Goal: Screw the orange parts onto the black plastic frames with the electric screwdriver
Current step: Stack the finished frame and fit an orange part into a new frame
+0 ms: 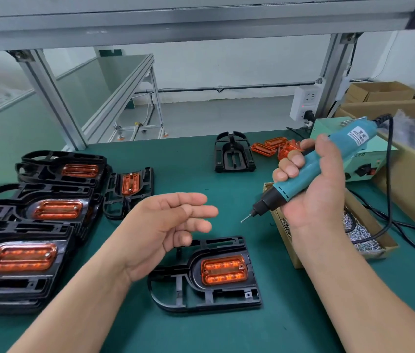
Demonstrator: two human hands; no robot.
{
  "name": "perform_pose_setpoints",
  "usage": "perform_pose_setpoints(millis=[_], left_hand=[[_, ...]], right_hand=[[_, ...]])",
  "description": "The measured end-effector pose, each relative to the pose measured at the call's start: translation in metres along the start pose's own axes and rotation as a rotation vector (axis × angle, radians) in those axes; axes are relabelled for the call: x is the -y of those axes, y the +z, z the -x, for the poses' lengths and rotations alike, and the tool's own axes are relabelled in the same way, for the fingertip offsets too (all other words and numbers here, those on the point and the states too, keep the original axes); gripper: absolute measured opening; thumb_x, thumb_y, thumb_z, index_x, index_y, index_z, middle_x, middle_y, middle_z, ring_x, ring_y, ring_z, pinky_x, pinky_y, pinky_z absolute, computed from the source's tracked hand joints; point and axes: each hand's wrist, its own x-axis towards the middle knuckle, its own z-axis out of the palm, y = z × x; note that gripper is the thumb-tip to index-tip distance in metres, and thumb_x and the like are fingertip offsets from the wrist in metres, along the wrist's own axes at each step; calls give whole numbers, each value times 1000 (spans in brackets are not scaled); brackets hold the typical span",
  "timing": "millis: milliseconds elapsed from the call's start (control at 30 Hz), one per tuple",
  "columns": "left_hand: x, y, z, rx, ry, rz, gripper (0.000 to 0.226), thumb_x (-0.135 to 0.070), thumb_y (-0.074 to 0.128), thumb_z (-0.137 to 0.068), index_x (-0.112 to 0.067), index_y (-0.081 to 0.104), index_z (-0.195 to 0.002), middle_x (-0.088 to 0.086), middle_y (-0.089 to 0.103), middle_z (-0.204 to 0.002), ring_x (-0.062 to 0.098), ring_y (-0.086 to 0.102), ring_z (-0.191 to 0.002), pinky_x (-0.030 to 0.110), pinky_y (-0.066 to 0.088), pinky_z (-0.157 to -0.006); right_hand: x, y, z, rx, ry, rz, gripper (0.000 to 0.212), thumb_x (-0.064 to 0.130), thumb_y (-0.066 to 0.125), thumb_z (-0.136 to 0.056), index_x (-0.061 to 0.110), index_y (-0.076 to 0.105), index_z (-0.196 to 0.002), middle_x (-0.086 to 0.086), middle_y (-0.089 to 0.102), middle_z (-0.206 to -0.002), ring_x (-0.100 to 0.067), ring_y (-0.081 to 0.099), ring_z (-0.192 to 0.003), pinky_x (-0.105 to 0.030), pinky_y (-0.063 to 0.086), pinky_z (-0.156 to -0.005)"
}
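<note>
A black plastic frame point(175, 289) lies on the green mat in front of me, with an orange part point(223, 273) seated in its right half. My left hand point(173, 225) hovers above the frame's top left corner, palm up, fingers relaxed and holding nothing. My right hand point(310, 189) grips the teal electric screwdriver point(313, 169), raised above the mat with its bit point(245, 218) pointing down-left, clear of the frame. A bare black frame point(234, 156) sits at the back, beside several loose orange parts point(275, 147).
Stacks of black frames fitted with orange parts point(35, 212) fill the left side. An open cardboard box of screws point(361, 233) sits at right under my right wrist. The screwdriver's power unit point(359, 159), its black cable point(389, 200) and cardboard boxes point(410, 159) stand further right.
</note>
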Motion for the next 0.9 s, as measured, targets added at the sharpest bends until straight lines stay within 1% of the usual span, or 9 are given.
perform_pose_setpoints(millis=[67,200,333,433,500,600,700,833,900], left_hand=[[2,2,1,13,3,-45,29,-15,61,-99,-1,66,-124,23,76,-113,16,72,-69,18,49,-46],[7,9,1,57,20,-98,27,-28,74,-94,-3,69,-103,20,74,-89,10,50,-45,16,33,-39],[10,12,3,111,-17,-75,24,-29,77,-91,-7,78,-101,14,70,-86,8,46,-51,15,34,-41],[10,13,4,140,-46,-77,18,-18,72,-95,-7,78,-108,17,76,-100,10,53,-58,16,40,-44],[9,14,5,149,-52,-82,17,-12,69,-98,-5,76,-111,23,76,-110,12,57,-59,17,43,-45],[9,15,6,135,-51,-83,24,-10,61,-98,2,65,-118,26,75,-112,14,60,-60,17,44,-45],[8,19,8,131,-63,-60,18,-3,57,-104,4,62,-120,25,75,-111,13,61,-61,18,44,-45],[9,24,9,123,-72,-52,15,-3,63,-101,-3,76,-107,13,72,-96,10,53,-63,17,39,-43],[9,25,9,117,-77,-50,15,-2,65,-99,-5,79,-104,12,70,-93,10,52,-63,17,37,-43]], right_hand=[[-2,2,3,13,6,1,23,32,58,-106,17,59,-89,2,48,-72,-11,45,-57,-25,44,-55],[-4,5,6,38,19,-9,23,33,59,-105,17,59,-89,2,47,-72,-11,44,-56,-25,44,-54],[-6,7,8,49,20,-4,23,35,59,-104,17,58,-90,3,46,-71,-10,44,-56,-24,44,-54],[-5,9,9,51,12,-9,23,34,57,-105,17,58,-90,2,46,-71,-10,43,-56,-24,43,-54],[-4,10,10,58,4,-24,23,34,56,-106,17,58,-90,2,45,-72,-10,43,-57,-24,43,-55],[-1,12,12,80,-17,-50,25,35,56,-106,17,58,-90,3,45,-73,-9,43,-57,-23,43,-55],[1,15,13,105,-26,-73,27,38,55,-107,18,59,-90,5,44,-73,-8,43,-57,-22,44,-56],[0,18,16,109,-18,-76,28,40,55,-107,19,59,-90,5,44,-74,-7,42,-57,-22,44,-56],[-1,19,18,110,-14,-75,28,41,56,-107,18,59,-91,5,44,-74,-7,43,-57,-22,44,-57]])
